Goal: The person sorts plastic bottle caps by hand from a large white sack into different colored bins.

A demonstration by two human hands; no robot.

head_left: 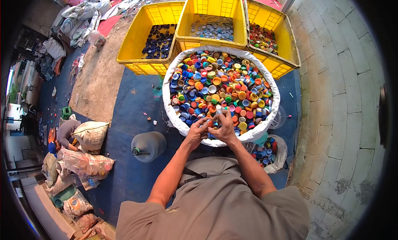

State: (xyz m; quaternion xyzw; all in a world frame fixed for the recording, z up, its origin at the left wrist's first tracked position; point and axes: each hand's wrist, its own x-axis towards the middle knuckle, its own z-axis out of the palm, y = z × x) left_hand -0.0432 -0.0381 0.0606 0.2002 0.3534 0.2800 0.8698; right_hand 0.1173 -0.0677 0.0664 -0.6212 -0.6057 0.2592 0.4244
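Fingers (203,121), left hand (196,133) and right hand (224,129): drawn narrow at an orange-red cap (210,124), grip untellable, over the near rim of the white sack (168,99). Likely hazard: loose pinch, cap lost among lookalikes.

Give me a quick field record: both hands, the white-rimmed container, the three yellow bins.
White-rimmed container: filled with mixed-colour caps
Left hand: over the container's near side, fingers bent
Right hand: beside the left hand, fingers bent
Held items: too small to tell
Left bin: dark blue caps
Middle bin: pale caps
Right bin: red, orange and green caps
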